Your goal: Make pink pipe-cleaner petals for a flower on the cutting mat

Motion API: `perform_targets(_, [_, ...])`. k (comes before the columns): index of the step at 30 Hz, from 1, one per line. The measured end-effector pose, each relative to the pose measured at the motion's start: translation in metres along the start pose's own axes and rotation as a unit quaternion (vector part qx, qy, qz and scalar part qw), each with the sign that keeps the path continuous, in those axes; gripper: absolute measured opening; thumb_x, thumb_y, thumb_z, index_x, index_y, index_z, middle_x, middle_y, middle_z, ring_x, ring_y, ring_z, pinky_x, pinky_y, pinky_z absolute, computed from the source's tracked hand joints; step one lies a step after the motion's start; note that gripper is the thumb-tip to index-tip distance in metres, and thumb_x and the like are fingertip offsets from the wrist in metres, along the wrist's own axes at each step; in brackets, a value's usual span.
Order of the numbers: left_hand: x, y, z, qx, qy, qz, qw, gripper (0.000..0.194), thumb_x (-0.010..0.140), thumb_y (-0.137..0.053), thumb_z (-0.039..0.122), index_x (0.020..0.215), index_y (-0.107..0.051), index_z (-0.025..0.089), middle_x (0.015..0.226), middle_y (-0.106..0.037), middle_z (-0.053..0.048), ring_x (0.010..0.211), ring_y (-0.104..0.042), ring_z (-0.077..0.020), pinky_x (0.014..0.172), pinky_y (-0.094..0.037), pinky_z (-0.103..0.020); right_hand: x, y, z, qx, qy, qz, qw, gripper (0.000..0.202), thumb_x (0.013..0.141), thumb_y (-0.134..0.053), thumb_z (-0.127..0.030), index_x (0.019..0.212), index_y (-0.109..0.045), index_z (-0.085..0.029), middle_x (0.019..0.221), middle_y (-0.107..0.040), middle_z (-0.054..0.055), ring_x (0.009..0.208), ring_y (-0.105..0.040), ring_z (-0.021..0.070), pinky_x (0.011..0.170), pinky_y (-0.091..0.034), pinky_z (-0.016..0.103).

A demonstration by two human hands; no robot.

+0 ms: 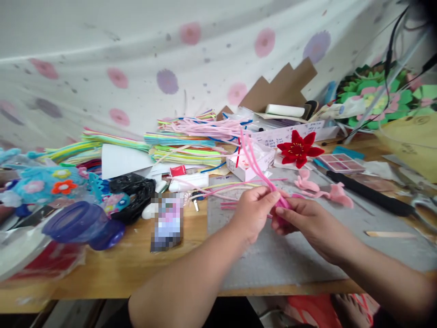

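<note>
Above the grey work mat (246, 259) I hold a small bunch of pink pipe cleaners (256, 164), their loose ends fanning up and to the left. My left hand (256, 207) pinches the bunch partway along. Right beside it, my right hand (297, 214) grips the same pipe cleaners lower down, its fingers curled round them. More pink and pale pipe cleaners (228, 206) lie on the mat behind my left hand. Beyond my right hand rest a light pink fuzzy piece (341, 195) and a red pipe-cleaner flower (297, 149).
Bundles of coloured pipe cleaners (186, 155) line the table's back, near a white box (247, 166). At left stand a purple plastic container (82, 225) and a black bag (136, 193). At right lie a black-handled tool (370, 193), scissors (423, 209) and a wooden stick (389, 234).
</note>
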State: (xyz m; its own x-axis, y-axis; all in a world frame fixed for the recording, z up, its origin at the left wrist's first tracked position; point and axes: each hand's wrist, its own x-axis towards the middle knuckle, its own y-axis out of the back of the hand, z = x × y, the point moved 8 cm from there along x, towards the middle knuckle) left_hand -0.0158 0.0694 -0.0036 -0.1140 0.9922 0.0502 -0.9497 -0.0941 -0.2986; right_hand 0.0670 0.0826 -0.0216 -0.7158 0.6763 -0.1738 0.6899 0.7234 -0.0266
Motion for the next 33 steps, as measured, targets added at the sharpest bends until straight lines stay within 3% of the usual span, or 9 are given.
perform_targets(3, [-0.001,0.0,-0.008,-0.003,0.032,-0.001,0.999,0.028,0.078,-0.058,0.038,0.088,-0.069,0.013,0.056,-0.056,0.001,0.037,-0.042,-0.0076,0.038,-0.033,-0.022,0.001,-0.001,-0.001,-0.004,-0.004,-0.002,1.0,0.031,0.08,-0.058,-0.046,0.073,-0.06,-0.015,0.07,-0.064,0.004,0.059,-0.057,0.0109,0.058,-0.045,0.025])
perform_targets(8, [-0.002,0.007,-0.002,-0.009,0.01,0.047,0.999,0.026,0.073,-0.065,0.037,0.077,-0.071,0.012,0.065,-0.064,-0.005,0.056,-0.054,-0.0114,0.052,-0.04,-0.022,0.001,-0.006,0.003,-0.017,-0.018,-0.024,0.999,0.033,0.081,-0.057,-0.046,0.07,-0.061,-0.015,0.069,-0.065,0.005,0.06,-0.058,0.0116,0.059,-0.045,0.025])
perform_targets(13, [0.002,0.012,0.007,-0.047,0.002,0.06,0.997,0.022,0.073,-0.065,0.033,0.072,-0.069,0.011,0.064,-0.063,-0.004,0.058,-0.056,-0.0119,0.064,-0.045,-0.027,-0.001,-0.01,0.005,-0.009,-0.029,-0.05,0.998,0.031,0.081,-0.057,-0.043,0.067,-0.06,-0.015,0.063,-0.065,0.004,0.056,-0.057,0.0106,0.057,-0.044,0.024])
perform_targets(16, [0.005,0.025,0.012,-0.063,0.001,0.109,0.992,0.02,0.071,-0.069,0.033,0.071,-0.066,0.013,0.062,-0.061,0.0,0.055,-0.053,-0.01,0.057,-0.045,-0.024,-0.002,-0.011,0.005,0.008,-0.025,-0.055,0.998,0.026,0.079,-0.058,-0.04,0.068,-0.055,-0.016,0.062,-0.064,0.002,0.053,-0.056,0.0105,0.056,-0.044,0.025])
perform_targets(19, [0.009,0.03,0.016,-0.052,-0.006,0.119,0.992,0.02,0.069,-0.071,0.033,0.074,-0.067,0.013,0.063,-0.062,0.0,0.055,-0.053,-0.0101,0.053,-0.044,-0.022,-0.001,0.0,0.003,-0.025,0.0,-0.013,1.0,0.02,0.078,-0.058,-0.035,0.071,-0.055,-0.017,0.061,-0.061,0.001,0.054,-0.054,0.0107,0.055,-0.043,0.025])
perform_targets(23, [0.01,0.024,0.014,-0.043,0.006,0.101,0.994,0.021,0.07,-0.07,0.033,0.074,-0.068,0.012,0.062,-0.063,-0.001,0.056,-0.054,-0.0113,0.055,-0.046,-0.024,-0.006,0.023,-0.021,-0.104,0.11,0.073,0.986,0.011,0.074,-0.061,-0.025,0.08,-0.059,-0.016,0.073,-0.06,0.001,0.066,-0.054,0.0119,0.06,-0.042,0.024])
perform_targets(27, [0.007,0.017,0.01,0.003,0.016,0.074,0.997,0.02,0.071,-0.069,0.034,0.072,-0.067,0.013,0.064,-0.064,0.0,0.059,-0.056,-0.0118,0.057,-0.045,-0.023,-0.009,0.027,-0.035,-0.12,0.142,0.077,0.98,0.019,0.078,-0.059,-0.032,0.087,-0.062,-0.015,0.082,-0.065,0.004,0.072,-0.056,0.014,0.063,-0.043,0.026])
perform_targets(33, [0.007,0.018,0.008,0.093,-0.006,0.067,0.993,0.022,0.071,-0.069,0.036,0.073,-0.068,0.015,0.068,-0.064,0.0,0.064,-0.055,-0.0128,0.061,-0.044,-0.023,-0.01,0.023,-0.04,-0.319,0.171,0.125,0.924,0.016,0.081,-0.055,-0.026,0.072,-0.065,-0.017,0.063,-0.06,0.0,0.057,-0.048,0.0109,0.054,-0.034,0.024])
